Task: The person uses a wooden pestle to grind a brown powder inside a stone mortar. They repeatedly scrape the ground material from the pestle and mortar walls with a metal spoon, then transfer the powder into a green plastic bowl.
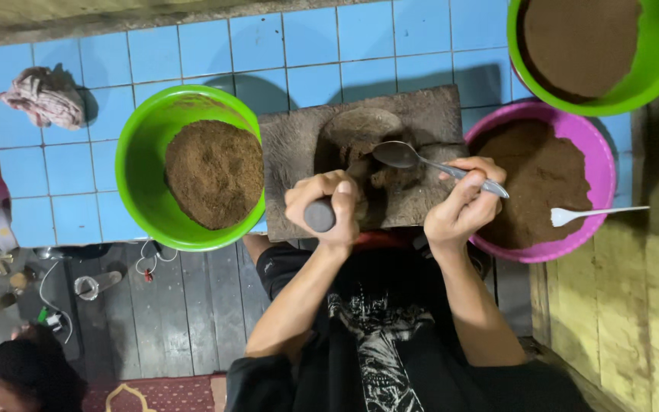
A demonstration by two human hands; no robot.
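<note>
A dark pestle handle (319, 214) is gripped in the closed fist of the left hand (328, 204), its far end lost in shadow on the stone slab (291, 145). A metal spoon (436, 165) is pinched by the curled fingers of the right hand (461, 204), its bowl held beyond the fingertips over the slab's hollow. Just right of those fingers, brown powder (539, 179) and a white fork (596, 214) are held in a purple basin (600, 164).

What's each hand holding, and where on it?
Left hand grips a dark pestle-like tool by its upper end. Right hand holds a metal spoon by the handle.
</note>
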